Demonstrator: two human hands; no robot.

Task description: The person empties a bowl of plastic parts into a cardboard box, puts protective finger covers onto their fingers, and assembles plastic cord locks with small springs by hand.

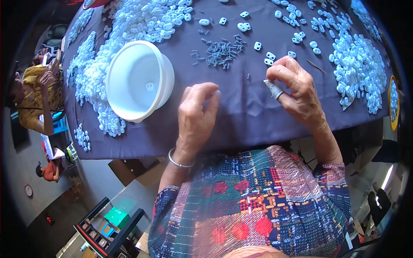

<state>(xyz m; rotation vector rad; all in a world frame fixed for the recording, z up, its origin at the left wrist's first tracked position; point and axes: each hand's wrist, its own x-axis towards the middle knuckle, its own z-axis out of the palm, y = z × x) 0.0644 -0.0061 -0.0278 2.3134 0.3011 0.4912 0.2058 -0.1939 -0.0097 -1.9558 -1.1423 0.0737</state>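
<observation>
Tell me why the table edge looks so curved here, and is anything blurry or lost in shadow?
In the head view the fisheye lens bends the table edge toward the rim; the corners go black. Light is even and soft, with no hard glare on the white bowl. The left hand, right hand and the pile of small grey pins are sharp; the white plastic pieces near the rim look squeezed.

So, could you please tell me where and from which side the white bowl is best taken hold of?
Grip the white bowl by its rim, on the near right part closest to the left hand, coming in from the right. It lies tilted with its mouth toward the person, so that thin rim is exposed for a thumb-inside pinch. Heaps of small white plastic parts crowd its left side, so approach there is probably awkward.
</observation>
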